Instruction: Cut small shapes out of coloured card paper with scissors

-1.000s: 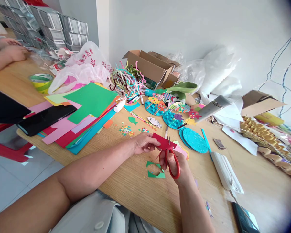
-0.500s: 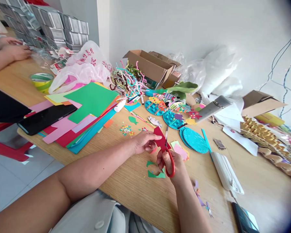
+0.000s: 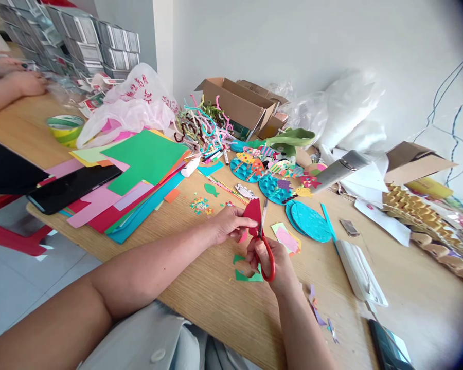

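Observation:
My left hand (image 3: 229,225) pinches a small piece of red paper (image 3: 253,211) and holds it upright just above the wooden table (image 3: 216,298). My right hand (image 3: 272,259) grips red-handled scissors (image 3: 267,252), whose blades point up into the red paper's right edge. Green paper offcuts (image 3: 247,276) lie on the table under my hands. A small stack of pink and yellow paper squares (image 3: 287,239) rests just right of the scissors.
A fan of coloured paper sheets (image 3: 139,174) and a black tablet (image 3: 71,189) lie at left. Teal decorated discs (image 3: 278,187), pipe cleaners (image 3: 200,128), cardboard boxes (image 3: 235,105) and plastic bags sit behind. A white power strip (image 3: 358,272) lies right. Another person's arms (image 3: 11,85) rest far left.
My left hand has turned the red paper from flat to upright. My right hand with the scissors has shifted slightly left and closer to me, still at the paper's edge.

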The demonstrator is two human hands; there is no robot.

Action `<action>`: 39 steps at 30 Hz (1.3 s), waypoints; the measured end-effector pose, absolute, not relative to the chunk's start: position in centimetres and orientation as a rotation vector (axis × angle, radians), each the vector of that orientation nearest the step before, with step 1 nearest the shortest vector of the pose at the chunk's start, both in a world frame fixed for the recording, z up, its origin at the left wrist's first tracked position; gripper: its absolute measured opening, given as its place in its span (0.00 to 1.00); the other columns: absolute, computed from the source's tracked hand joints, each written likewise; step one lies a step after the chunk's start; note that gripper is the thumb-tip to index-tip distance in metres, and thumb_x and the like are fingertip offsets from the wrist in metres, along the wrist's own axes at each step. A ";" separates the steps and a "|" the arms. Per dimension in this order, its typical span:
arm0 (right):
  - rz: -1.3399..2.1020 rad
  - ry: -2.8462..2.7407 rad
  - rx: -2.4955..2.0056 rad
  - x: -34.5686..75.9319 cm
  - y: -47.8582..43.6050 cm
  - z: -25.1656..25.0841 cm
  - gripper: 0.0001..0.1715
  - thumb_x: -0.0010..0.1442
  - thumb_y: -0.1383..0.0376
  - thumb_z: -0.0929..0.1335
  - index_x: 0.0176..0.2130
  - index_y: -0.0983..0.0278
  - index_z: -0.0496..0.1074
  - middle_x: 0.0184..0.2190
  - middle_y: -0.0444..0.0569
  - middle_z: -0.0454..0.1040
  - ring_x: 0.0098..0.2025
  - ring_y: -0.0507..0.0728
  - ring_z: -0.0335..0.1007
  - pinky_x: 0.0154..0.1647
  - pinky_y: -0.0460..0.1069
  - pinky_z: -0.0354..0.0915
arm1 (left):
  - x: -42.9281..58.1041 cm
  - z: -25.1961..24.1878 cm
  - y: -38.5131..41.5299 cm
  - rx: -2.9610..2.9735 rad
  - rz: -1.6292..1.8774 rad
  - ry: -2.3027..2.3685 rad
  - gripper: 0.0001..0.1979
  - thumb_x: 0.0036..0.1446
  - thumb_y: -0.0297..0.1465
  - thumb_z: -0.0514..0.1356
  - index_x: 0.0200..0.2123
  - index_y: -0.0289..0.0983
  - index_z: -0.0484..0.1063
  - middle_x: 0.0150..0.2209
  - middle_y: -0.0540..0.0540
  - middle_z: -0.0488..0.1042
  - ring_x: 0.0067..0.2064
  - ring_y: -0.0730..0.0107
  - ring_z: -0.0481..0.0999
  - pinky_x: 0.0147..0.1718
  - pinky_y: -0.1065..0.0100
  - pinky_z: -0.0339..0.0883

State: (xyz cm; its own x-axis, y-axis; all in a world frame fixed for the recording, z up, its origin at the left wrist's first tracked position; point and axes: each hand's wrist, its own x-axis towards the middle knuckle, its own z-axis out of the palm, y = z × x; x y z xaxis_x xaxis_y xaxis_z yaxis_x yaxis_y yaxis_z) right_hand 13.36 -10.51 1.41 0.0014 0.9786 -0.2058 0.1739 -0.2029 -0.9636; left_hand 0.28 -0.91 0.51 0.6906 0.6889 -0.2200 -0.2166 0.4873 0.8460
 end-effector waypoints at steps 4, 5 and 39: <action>1.282 -1.281 -1.476 13.4 -10.5 1.5 0.28 0.53 0.43 0.65 0.26 0.66 0.66 0.18 0.45 0.69 0.16 0.49 0.61 0.15 0.43 0.55 | 0.4 0.6 -1.0 0.908 0.615 0.614 0.09 0.40 0.32 0.64 0.23 0.33 0.68 0.16 0.54 0.65 0.14 0.84 0.54 0.13 0.74 0.39; 1.284 -1.294 -1.468 13.4 -10.5 1.5 0.28 0.53 0.43 0.65 0.26 0.66 0.67 0.18 0.46 0.69 0.16 0.49 0.61 0.16 0.44 0.56 | 0.4 0.7 -1.0 0.912 0.617 0.620 0.09 0.40 0.32 0.64 0.23 0.33 0.69 0.17 0.54 0.65 0.14 0.84 0.54 0.13 0.74 0.39; 1.286 -1.292 -1.491 13.6 -10.7 1.7 0.28 0.54 0.43 0.65 0.29 0.67 0.68 0.20 0.47 0.71 0.18 0.50 0.63 0.17 0.44 0.57 | 0.3 0.7 -1.1 0.978 0.620 0.616 0.10 0.41 0.34 0.63 0.22 0.33 0.68 0.14 0.56 0.59 0.15 0.83 0.54 0.13 0.75 0.41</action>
